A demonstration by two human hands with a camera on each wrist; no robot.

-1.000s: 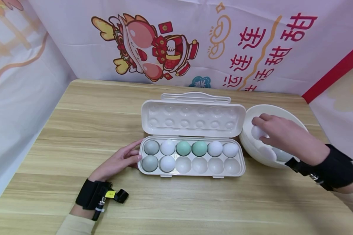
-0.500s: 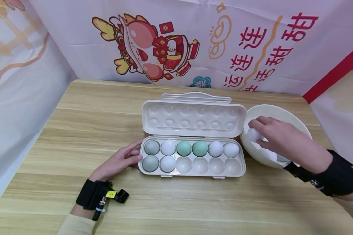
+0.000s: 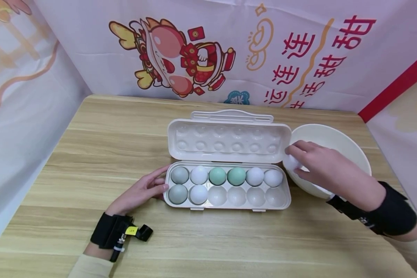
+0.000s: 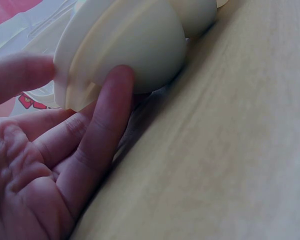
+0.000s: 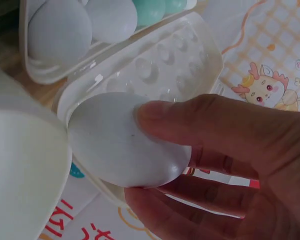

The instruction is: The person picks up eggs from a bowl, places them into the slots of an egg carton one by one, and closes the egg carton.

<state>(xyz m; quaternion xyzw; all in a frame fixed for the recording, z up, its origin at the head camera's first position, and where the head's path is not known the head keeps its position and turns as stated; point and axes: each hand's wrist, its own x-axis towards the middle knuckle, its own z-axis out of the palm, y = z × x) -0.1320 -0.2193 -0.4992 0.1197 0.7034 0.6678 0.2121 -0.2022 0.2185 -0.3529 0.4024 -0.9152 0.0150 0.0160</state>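
An off-white plastic egg carton (image 3: 226, 204) lies with its lid (image 3: 229, 139) folded back. Pale grey, white and green eggs fill its rear row; a grey egg (image 3: 177, 194) and a white egg (image 3: 199, 194) stand at the left of the front row, whose other cups are bare. My left hand (image 3: 139, 193) holds the carton's left end, with digits at the rim and against the outer wall (image 4: 145, 50). Between thumb and fingers my right hand (image 3: 323, 166) pinches a white egg (image 5: 120, 140), over the left rim of a cream bowl (image 3: 351, 150).
The bowl stands close to the carton's right end, and my right hand hides part of its inside. Underneath is a wood-grain table (image 3: 118, 127). A printed cloth (image 3: 100, 65) hangs along the back and sides. Each wrist wears a black strap (image 3: 105, 229) with a small camera.
My right hand has moved left inside the bowl with the white egg, to the rim near the carton. The left hand keeps its place at the carton's end.
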